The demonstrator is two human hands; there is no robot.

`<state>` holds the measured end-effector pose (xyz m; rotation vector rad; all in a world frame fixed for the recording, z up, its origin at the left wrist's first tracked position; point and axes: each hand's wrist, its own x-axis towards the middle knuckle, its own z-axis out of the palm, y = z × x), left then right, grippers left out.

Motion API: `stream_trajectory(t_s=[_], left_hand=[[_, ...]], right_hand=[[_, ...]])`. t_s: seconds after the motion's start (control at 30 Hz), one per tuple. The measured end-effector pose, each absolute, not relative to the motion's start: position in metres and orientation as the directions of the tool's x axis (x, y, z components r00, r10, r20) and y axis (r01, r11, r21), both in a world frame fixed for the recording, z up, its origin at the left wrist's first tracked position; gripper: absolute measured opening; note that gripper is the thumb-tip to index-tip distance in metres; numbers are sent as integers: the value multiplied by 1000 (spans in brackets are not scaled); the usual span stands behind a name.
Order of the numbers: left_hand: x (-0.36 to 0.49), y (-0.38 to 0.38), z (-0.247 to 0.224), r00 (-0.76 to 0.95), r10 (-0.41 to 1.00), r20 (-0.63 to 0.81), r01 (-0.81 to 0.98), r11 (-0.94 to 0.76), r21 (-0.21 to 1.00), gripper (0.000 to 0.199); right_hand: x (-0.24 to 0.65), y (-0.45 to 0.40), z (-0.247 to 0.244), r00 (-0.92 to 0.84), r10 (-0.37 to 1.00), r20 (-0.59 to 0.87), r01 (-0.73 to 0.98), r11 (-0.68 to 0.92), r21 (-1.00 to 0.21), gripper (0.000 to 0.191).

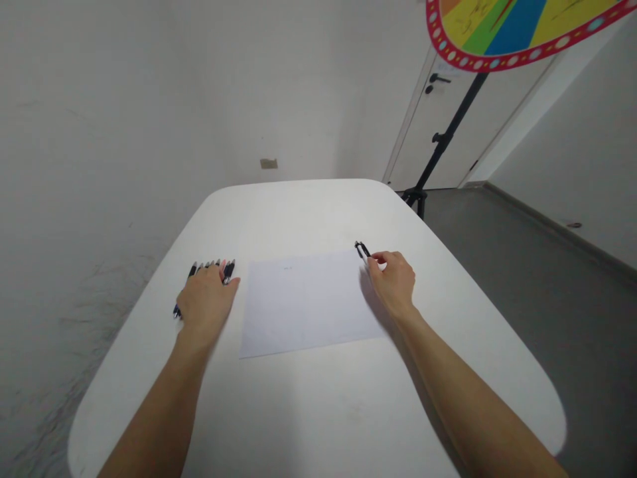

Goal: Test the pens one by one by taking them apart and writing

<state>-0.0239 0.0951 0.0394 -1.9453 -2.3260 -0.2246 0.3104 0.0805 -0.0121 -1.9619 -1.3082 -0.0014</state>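
Observation:
Several dark pens [229, 269] lie side by side at the left of the white table [318, 411]. My left hand [205, 295] rests over them, palm down, its thumb apart and its fingertips partly hidden. A sheet of white paper [308, 305] lies flat in the middle, with a small faint mark near its top edge. At the paper's upper right corner, my right hand [393, 275] pinches a black pen [363, 249] between thumb and finger; the pen's far end points up and left.
Beyond the table stands a pale wall [298, 86] with a small beige patch [269, 163]. At the right, a colourful wheel [517, 33] on a black stand [452, 126] is in front of a white door [458, 133].

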Motion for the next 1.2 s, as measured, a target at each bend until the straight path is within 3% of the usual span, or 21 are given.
stream_trajectory(t_s=[0.27,0.47,0.53,0.6,0.63,0.7,0.73,0.8,0.87,0.97,1.07,1.2], left_hand=[[-30,93,23,-136,985,105,987,144,-72,39],[-28,97,26,-169,984,60,985,171,-20,33],[-26,97,28,-167,984,64,981,159,108,29],[-19,94,29,-135,987,89,933,97,346,26],[-13,92,29,-89,991,101,850,23,526,26],[4,85,27,-20,996,86,757,-41,652,30],[13,81,26,13,998,58,585,-55,810,30],[32,71,24,55,998,-27,254,12,967,33],[46,61,22,85,992,-88,60,83,995,37],[55,50,20,170,982,-82,-14,86,996,41],[52,47,17,203,975,-94,-25,101,995,39],[41,51,14,67,994,-87,-195,99,976,41]], right_hand=[[287,71,-3,408,843,351,769,-110,-630,26],[271,61,3,354,895,271,692,-56,-720,28],[266,59,5,339,905,259,656,-30,-754,27],[260,57,5,298,922,246,587,26,-809,25],[257,55,5,263,936,233,537,58,-841,25],[249,51,4,152,968,200,391,127,-912,24],[244,48,4,88,980,177,314,141,-939,25],[234,41,5,-29,992,124,162,127,-979,32],[225,34,7,-150,985,91,54,100,-994,37],[215,26,11,-232,967,103,45,117,-992,32],[212,25,14,-206,974,98,71,115,-991,25],[219,32,14,-120,991,63,39,68,-997,19]])
